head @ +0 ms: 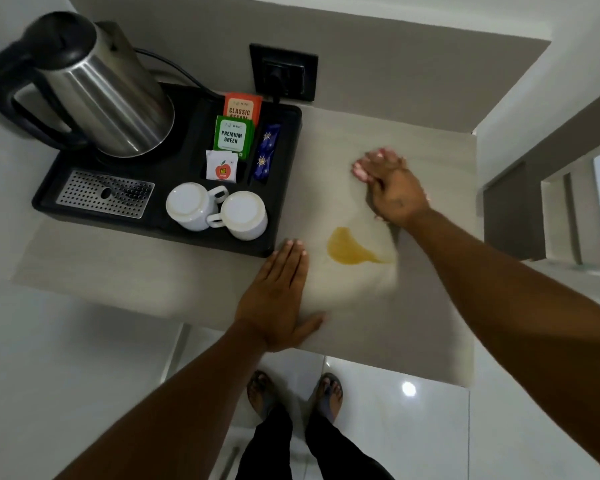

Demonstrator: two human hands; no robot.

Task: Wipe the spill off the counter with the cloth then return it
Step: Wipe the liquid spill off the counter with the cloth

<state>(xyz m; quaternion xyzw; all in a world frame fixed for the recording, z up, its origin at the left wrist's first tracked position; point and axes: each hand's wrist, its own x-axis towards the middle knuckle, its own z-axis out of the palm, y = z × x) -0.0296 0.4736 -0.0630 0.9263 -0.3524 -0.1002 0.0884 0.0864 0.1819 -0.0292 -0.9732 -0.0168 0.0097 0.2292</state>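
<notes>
Pale counter (174,271) carries an amber spill (347,245) near its front edge; left hand (278,299) flat, empty; right hand (392,188) fingers extended, a cloth under it unclear. Wiping not begun: next, sweep across the spill.

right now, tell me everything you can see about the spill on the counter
The spill is a thin, amber-yellow puddle of liquid, rounded at its left end and tapering to a point on the right. It lies flat on the pale counter, near the front edge, just right of the black tray's corner. Nothing touches it: the left hand lies flat beside it, the right hand is behind it. It looks unwiped. No cloth is clearly visible.
</notes>
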